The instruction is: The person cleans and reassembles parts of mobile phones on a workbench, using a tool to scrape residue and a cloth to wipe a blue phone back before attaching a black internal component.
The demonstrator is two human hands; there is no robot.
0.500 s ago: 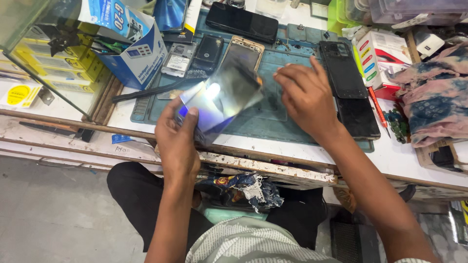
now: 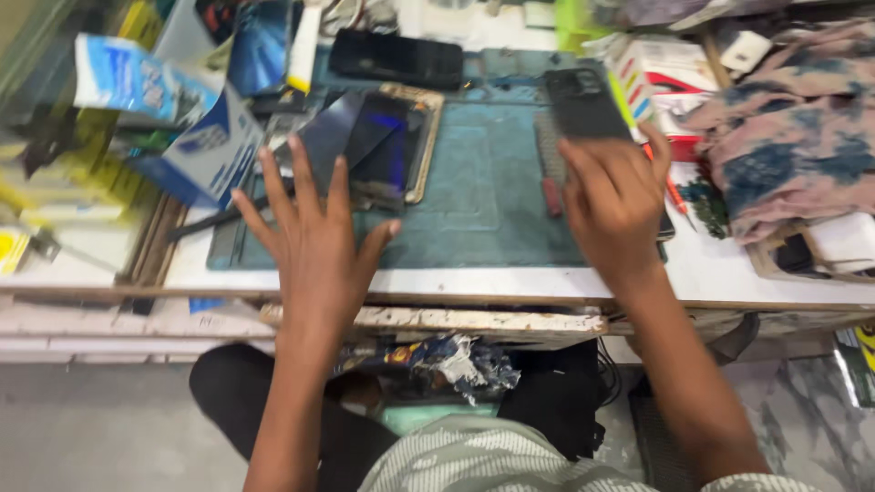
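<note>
My left hand (image 2: 314, 239) hovers over the left part of a teal work mat (image 2: 483, 196), fingers spread, holding nothing. Just beyond its fingertips lies a dark glass screen panel (image 2: 360, 137) resting partly on a phone frame (image 2: 410, 146). My right hand (image 2: 615, 200) is spread flat at the mat's right edge, its fingertips on or just over a black phone (image 2: 583, 105) lying face down. A small red-handled tool (image 2: 550, 196) lies on the mat beside my right hand.
Another black phone (image 2: 396, 59) lies at the mat's far edge. Blue and white boxes (image 2: 205, 146) crowd the left, a red and white box (image 2: 661, 73) and a patterned cloth (image 2: 793, 137) the right. The white bench edge (image 2: 456, 287) runs in front of my lap.
My left hand has let go of the glass panel, which now lies on the mat, and opened. My right hand moved right toward the face-down phone. The view shifted.
</note>
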